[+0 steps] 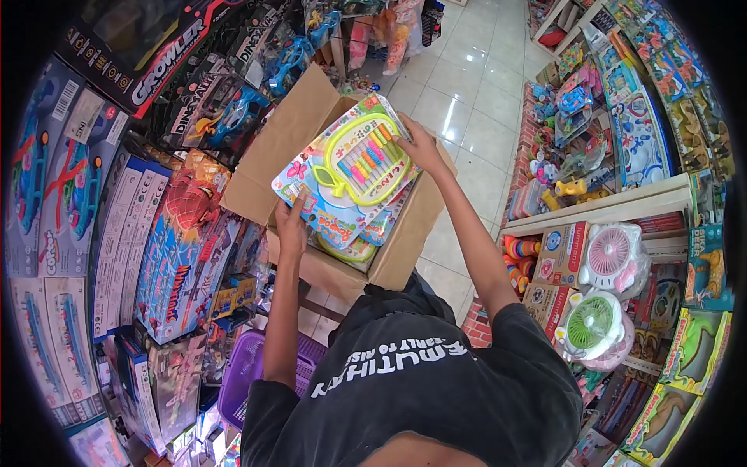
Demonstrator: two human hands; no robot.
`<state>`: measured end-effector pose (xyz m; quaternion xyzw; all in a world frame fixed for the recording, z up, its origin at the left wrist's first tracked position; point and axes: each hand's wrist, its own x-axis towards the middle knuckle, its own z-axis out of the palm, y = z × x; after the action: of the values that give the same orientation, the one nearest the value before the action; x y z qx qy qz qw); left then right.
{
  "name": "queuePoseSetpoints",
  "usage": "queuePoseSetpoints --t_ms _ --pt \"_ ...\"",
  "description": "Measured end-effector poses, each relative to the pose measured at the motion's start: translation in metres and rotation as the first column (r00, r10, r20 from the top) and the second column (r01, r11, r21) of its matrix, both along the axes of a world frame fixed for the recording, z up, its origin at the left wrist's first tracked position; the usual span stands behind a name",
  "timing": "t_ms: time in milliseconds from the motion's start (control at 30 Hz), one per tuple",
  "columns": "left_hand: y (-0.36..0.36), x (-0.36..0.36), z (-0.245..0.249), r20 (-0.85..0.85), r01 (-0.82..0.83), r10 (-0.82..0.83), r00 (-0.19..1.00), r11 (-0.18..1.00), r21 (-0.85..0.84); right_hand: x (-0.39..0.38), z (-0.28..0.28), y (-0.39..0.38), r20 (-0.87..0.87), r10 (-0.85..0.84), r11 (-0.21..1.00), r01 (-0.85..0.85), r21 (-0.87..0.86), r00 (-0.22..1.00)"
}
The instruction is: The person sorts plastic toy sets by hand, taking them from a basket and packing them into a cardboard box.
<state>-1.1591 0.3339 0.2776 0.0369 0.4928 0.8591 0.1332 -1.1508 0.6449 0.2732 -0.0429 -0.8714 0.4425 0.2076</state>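
An abacus toy pack (366, 159), a colourful card with a green frame and rows of bright beads, is tilted over an open cardboard box (311, 268). My left hand (292, 224) grips its lower left corner, fingers on the front of the card. At the upper right edge, my right hand (420, 146) holds the same pack with the thumb on the front. More similar packs lie under it inside the box, partly hidden. The box flaps stand open.
Toy boxes (183, 249) fill shelves on the left. A purple basket (241, 373) is at lower left. Toy fans (611, 257) and packs stand on the right shelves (607, 206). The tiled floor (459, 101) runs ahead.
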Motion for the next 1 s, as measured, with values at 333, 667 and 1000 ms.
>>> queuePoseSetpoints --t_ms 333,667,1000 --pt "-0.007 -0.003 -0.007 -0.130 -0.020 -0.055 0.990 0.854 -0.520 -0.029 -0.055 0.007 0.300 0.060 0.985 -0.106 0.139 0.952" --pt "-0.005 -0.021 -0.070 0.078 0.176 -0.166 0.983 0.736 -0.654 -0.027 -0.087 0.016 0.584 -0.100 0.933 -0.127 0.335 0.805" --pt "-0.002 -0.036 -0.082 0.002 0.165 -0.371 0.929 0.408 -0.898 0.036 -0.039 -0.085 0.763 -0.077 0.792 -0.426 0.438 0.642"
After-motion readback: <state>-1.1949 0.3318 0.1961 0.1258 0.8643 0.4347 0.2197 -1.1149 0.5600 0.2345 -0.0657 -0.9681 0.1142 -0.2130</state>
